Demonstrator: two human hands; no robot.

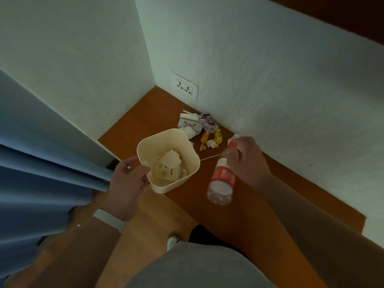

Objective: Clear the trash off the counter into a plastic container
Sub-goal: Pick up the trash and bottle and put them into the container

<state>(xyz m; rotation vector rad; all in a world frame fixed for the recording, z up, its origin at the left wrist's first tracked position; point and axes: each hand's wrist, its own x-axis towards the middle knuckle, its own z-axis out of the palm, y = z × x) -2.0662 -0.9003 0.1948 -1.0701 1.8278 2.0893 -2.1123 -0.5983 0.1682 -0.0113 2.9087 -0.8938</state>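
Note:
A cream plastic container point(188, 145) with crumpled paper and wrappers inside is held at the counter's front edge. My left hand point(126, 179) grips its near rim. My right hand point(248, 157) holds a clear plastic bottle point(221, 179) with a red label and red cap by its neck, just right of the container and above the brown counter point(158, 113). Behind the container lie crumpled tissues and printed wrappers point(195, 122), two yellow candy wrappers point(211, 139) and a thin wooden stick point(209, 157). A scrap of white paper point(233, 138) shows behind my right hand.
White walls close the counter in at the left and back, with a double power socket point(185, 86) low on the back wall. A blue curtain point(41, 173) hangs at the left. Wooden floor point(145, 223) lies below the counter's edge.

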